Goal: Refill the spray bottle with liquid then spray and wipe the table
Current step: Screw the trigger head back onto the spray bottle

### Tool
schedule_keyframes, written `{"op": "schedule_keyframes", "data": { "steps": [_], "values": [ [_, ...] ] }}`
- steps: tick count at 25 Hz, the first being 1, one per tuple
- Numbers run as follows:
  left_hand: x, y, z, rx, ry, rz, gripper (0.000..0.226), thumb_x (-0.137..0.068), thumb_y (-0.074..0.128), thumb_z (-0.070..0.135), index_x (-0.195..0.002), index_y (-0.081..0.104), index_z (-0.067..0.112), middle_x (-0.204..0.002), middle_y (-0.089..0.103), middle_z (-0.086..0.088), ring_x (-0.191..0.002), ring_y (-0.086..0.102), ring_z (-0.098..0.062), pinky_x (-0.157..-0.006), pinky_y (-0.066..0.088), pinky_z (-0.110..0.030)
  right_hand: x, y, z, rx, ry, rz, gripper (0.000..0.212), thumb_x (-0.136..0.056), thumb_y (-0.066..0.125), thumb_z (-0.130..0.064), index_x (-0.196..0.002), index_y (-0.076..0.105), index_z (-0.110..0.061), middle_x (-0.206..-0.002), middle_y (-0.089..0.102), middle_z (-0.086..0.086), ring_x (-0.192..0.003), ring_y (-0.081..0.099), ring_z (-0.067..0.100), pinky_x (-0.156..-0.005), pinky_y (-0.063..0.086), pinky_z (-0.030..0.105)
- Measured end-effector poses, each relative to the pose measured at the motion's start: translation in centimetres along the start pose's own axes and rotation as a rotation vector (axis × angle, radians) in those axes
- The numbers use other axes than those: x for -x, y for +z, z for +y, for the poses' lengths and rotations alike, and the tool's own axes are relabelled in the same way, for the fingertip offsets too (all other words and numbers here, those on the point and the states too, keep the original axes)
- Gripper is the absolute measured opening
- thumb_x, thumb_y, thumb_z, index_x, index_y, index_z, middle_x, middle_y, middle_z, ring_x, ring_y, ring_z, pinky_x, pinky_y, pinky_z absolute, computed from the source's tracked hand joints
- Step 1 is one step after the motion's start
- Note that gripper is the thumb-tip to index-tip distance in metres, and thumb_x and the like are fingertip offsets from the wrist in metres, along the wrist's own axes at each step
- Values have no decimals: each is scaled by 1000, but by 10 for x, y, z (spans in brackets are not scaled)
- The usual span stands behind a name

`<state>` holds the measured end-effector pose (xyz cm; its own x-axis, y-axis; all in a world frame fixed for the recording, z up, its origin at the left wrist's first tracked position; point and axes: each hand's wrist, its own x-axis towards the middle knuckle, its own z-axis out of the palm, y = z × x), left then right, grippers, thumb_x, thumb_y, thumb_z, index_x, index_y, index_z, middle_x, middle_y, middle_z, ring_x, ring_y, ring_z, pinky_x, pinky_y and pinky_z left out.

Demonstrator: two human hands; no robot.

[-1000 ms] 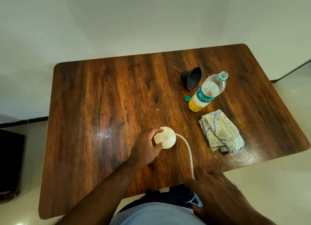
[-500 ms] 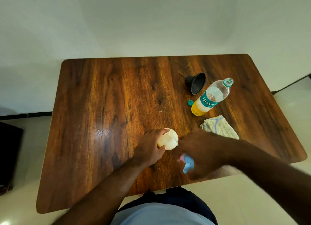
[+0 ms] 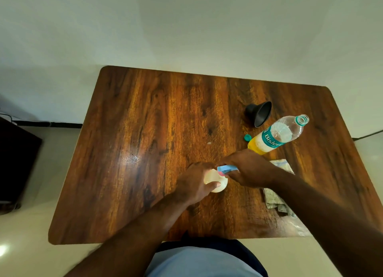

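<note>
A white spray bottle [image 3: 215, 182] stands on the wooden table [image 3: 145, 152], near its front middle. My left hand [image 3: 193, 183] is wrapped around the bottle's body. My right hand [image 3: 248, 169] holds the blue spray head [image 3: 227, 169] right over the bottle's top. The head's tube is hidden. A clear plastic bottle [image 3: 275, 137] with yellow liquid at its bottom stands open at the right. Its teal cap [image 3: 247, 137] lies beside it. A black funnel [image 3: 260, 113] lies on its side behind. A folded patterned cloth [image 3: 275, 200] lies under my right forearm.
The table stands against a white wall. A dark piece of furniture [image 3: 16, 162] stands on the floor at the left. Pale floor shows around the table's front and sides.
My right hand has brought the spray head up from below the table's front edge to the top of the white bottle. My left hand has kept hold of the bottle.
</note>
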<state>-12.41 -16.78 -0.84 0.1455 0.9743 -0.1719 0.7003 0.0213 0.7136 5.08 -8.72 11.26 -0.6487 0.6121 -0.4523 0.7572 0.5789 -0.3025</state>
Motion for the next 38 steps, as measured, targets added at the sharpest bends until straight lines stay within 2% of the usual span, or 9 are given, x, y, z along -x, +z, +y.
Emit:
{"op": "schedule_keyframes", "data": {
  "steps": [11,16,19,24,26,29,32,35,38],
  "values": [
    [-6,3,-8,-32,85,-30,57,-91,64,59,-140,52,32,-136,59,6,-124,53,-16,-96,41,-27,-1,23,3,91,20,24,34,-96,65,-33,-130,62,-29,-118,72,-7,-103,65,15,-91,53,37],
    [-7,3,-9,-44,139,-30,60,-94,58,60,-141,51,24,-134,59,3,-120,54,-17,-97,45,-31,3,30,-3,119,84,165,35,-98,54,-50,-116,66,-23,-106,73,-2,-94,64,19,-83,45,34],
    [-6,2,-9,-55,170,-23,59,-94,61,55,-140,50,21,-134,59,1,-120,54,-17,-97,41,-27,6,41,-19,186,224,271,44,-95,52,-56,-112,67,-19,-101,73,2,-91,66,23,-84,48,37],
    [-3,4,-7,-52,181,-39,59,-93,68,43,-143,46,24,-137,57,1,-124,53,-19,-105,47,-38,2,51,-41,152,584,287,64,-92,40,-73,-97,68,-15,-87,69,2,-73,58,18,-69,48,32],
    [-3,3,-7,-28,147,-42,59,-92,69,43,-143,48,21,-138,57,0,-124,53,-21,-104,48,-39,4,50,-42,28,473,324,57,-86,59,-68,-111,63,-17,-103,69,3,-92,65,21,-78,53,35],
    [-4,3,-7,-22,118,-49,60,-93,66,48,-143,48,21,-138,57,-1,-125,51,-22,-103,45,-38,4,43,-45,18,329,240,51,-83,77,-39,-125,57,-19,-123,66,4,-114,61,25,-93,52,39],
    [-5,3,-5,-22,128,-48,57,-92,68,44,-141,48,24,-137,57,-1,-125,51,-23,-102,45,-38,-3,38,-48,125,401,288,35,-89,72,-37,-116,64,-16,-112,70,4,-103,64,23,-86,52,37],
    [-3,2,-6,-5,154,-34,52,-92,71,39,-137,50,26,-135,58,1,-124,52,-21,-102,45,-36,-9,36,-51,36,533,308,41,-91,64,-53,-112,65,-17,-105,70,3,-96,66,23,-77,53,35],
    [-2,2,-6,18,143,-20,53,-91,72,39,-138,52,22,-134,59,0,-123,53,-21,-104,41,-33,-7,41,-48,-14,509,265,47,-86,69,-55,-112,63,-16,-106,67,4,-99,65,25,-78,53,36]
  ]
}}
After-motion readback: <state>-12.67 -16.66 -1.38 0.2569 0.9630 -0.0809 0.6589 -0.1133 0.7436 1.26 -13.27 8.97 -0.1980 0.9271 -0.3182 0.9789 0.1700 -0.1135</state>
